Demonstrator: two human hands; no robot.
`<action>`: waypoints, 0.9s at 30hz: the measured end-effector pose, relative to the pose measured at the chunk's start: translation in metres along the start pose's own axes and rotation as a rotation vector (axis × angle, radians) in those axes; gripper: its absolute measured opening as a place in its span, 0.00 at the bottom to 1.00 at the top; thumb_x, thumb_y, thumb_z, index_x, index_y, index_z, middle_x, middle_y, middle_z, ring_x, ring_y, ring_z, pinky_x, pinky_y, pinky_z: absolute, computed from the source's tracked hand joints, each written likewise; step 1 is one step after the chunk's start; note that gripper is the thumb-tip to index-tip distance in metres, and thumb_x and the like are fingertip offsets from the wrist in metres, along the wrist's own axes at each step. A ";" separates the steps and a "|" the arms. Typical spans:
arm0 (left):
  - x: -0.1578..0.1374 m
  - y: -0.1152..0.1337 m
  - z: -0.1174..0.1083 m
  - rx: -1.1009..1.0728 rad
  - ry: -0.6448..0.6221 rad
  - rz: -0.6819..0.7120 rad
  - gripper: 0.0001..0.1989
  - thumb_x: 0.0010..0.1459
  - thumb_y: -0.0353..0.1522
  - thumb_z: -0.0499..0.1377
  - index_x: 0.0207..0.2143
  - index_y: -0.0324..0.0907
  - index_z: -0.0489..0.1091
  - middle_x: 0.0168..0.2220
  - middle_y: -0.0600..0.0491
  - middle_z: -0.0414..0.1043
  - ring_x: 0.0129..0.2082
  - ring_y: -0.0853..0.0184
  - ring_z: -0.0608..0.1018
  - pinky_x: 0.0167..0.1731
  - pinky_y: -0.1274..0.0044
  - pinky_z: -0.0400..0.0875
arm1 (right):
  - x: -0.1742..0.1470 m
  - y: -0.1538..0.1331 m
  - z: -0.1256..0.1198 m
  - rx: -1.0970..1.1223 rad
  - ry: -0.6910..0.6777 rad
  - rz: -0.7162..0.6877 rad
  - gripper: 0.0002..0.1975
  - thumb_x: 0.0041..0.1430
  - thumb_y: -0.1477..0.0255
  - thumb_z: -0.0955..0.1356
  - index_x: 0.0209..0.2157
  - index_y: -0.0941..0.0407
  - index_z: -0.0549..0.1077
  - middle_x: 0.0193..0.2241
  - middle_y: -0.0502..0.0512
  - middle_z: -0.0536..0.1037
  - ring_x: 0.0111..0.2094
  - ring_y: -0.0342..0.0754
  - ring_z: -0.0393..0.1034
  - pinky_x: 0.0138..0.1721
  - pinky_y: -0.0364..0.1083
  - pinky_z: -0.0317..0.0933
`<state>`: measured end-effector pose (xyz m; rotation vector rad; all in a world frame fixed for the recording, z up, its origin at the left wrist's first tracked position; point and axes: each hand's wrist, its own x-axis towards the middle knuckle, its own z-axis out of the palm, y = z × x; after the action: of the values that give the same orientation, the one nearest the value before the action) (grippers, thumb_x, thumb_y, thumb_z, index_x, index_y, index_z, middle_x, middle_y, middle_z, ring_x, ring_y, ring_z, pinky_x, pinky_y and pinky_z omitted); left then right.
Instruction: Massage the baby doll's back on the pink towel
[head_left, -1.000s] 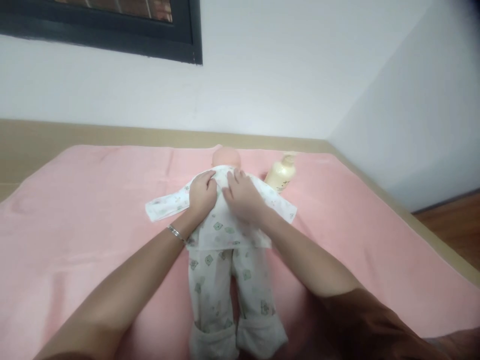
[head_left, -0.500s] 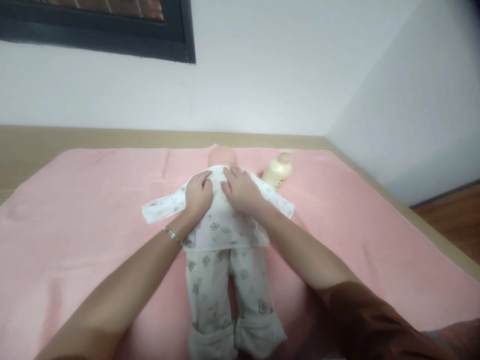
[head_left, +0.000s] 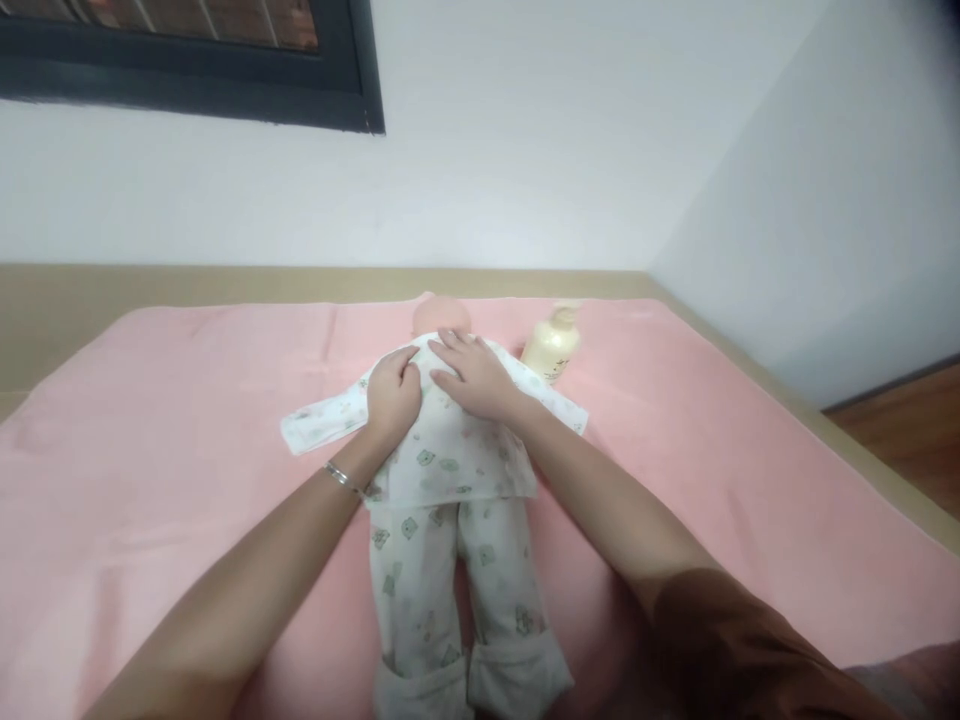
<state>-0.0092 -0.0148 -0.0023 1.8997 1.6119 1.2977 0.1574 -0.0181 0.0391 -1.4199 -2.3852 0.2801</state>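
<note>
A baby doll [head_left: 450,455] in white long-sleeved pyjamas with a small green print lies stretched out, head away from me. Its face does not show; only the smooth round head [head_left: 441,314] is visible. My left hand [head_left: 394,395] is closed around the side of the doll's upper body, thumb on top and the other fingers partly hidden. Across the upper body near the neck, my right hand [head_left: 480,378] rests flat with its fingers spread. The sleeves reach out to both sides, and the trouser legs [head_left: 420,590] point towards me with wide turned-up cuffs.
A cream pump bottle [head_left: 552,345] stands just right of the doll's shoulder. Under everything is a pink mat [head_left: 187,400] on a beige surface with a raised edge [head_left: 300,282]. White walls [head_left: 510,150] rise behind and to the right, with a dark-framed window [head_left: 345,80] upper left.
My right hand has slid slightly left across the doll, towards its middle. My left hand keeps its place on the doll's side. The view has shifted slightly.
</note>
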 end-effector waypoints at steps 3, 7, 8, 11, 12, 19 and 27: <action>0.001 0.001 0.000 -0.011 0.003 -0.004 0.23 0.59 0.32 0.48 0.51 0.40 0.76 0.54 0.48 0.78 0.57 0.58 0.77 0.62 0.63 0.68 | -0.004 -0.009 0.002 -0.014 0.020 0.071 0.29 0.71 0.63 0.58 0.69 0.59 0.59 0.72 0.63 0.53 0.73 0.62 0.45 0.71 0.65 0.42; 0.000 -0.002 0.000 -0.030 0.009 -0.016 0.23 0.59 0.33 0.48 0.50 0.40 0.77 0.54 0.47 0.78 0.57 0.58 0.76 0.63 0.63 0.68 | -0.017 -0.035 0.012 -0.118 0.091 0.087 0.29 0.71 0.68 0.56 0.67 0.69 0.60 0.69 0.74 0.57 0.72 0.64 0.48 0.71 0.64 0.44; -0.001 -0.004 0.000 -0.047 0.011 -0.019 0.22 0.58 0.33 0.48 0.49 0.41 0.77 0.53 0.47 0.78 0.56 0.58 0.77 0.63 0.64 0.68 | -0.020 -0.040 0.015 -0.128 0.114 0.035 0.28 0.70 0.70 0.56 0.66 0.70 0.61 0.69 0.74 0.59 0.72 0.63 0.49 0.71 0.63 0.43; -0.003 -0.011 0.000 -0.133 0.032 -0.019 0.23 0.59 0.34 0.47 0.48 0.40 0.76 0.52 0.47 0.79 0.55 0.60 0.78 0.61 0.65 0.70 | -0.024 -0.047 0.021 -0.080 0.127 -0.149 0.27 0.67 0.75 0.56 0.64 0.69 0.64 0.66 0.68 0.66 0.70 0.56 0.54 0.74 0.59 0.39; -0.004 -0.013 0.000 -0.154 0.039 -0.014 0.23 0.59 0.34 0.46 0.48 0.40 0.76 0.52 0.47 0.79 0.54 0.60 0.78 0.61 0.65 0.70 | -0.024 -0.047 0.021 -0.049 0.112 -0.176 0.27 0.65 0.76 0.57 0.64 0.67 0.65 0.65 0.66 0.67 0.70 0.54 0.55 0.74 0.58 0.39; -0.001 -0.001 -0.004 -0.009 -0.021 0.049 0.23 0.61 0.34 0.47 0.52 0.37 0.73 0.53 0.42 0.77 0.56 0.56 0.76 0.62 0.62 0.68 | -0.011 -0.028 0.008 0.027 -0.003 -0.111 0.29 0.67 0.74 0.56 0.67 0.57 0.62 0.69 0.54 0.62 0.73 0.57 0.48 0.73 0.64 0.37; -0.023 0.024 0.007 0.198 -0.124 0.152 0.27 0.66 0.39 0.48 0.63 0.35 0.63 0.67 0.38 0.62 0.70 0.47 0.60 0.69 0.51 0.52 | 0.002 0.008 0.005 0.091 0.086 0.094 0.26 0.71 0.69 0.54 0.67 0.55 0.63 0.71 0.56 0.56 0.74 0.59 0.44 0.71 0.66 0.41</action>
<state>0.0122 -0.0413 0.0023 2.2124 1.6115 1.0843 0.1613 -0.0126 0.0323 -1.4738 -2.2127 0.3408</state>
